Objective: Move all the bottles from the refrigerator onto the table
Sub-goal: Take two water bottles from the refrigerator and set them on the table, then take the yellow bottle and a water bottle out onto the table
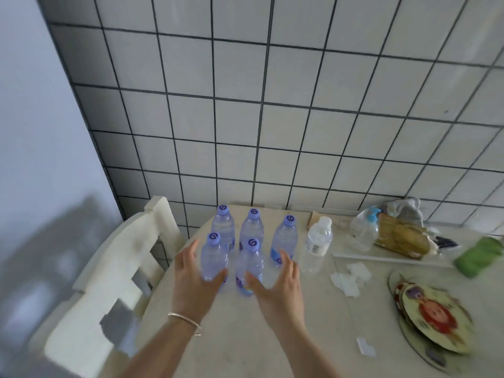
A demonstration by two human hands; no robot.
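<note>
Five purple-capped bottles are stood upright together on the table — three behind, two in front. The front pair is flanked by the left hand and right hand, fingers spread wide, nothing gripped.

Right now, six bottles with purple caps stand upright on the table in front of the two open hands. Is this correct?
Not quite. The head view shows five purple-capped bottles, not six; the bottle beside them has a white cap. They do stand upright on the table, in front of the open left hand and right hand.
</note>
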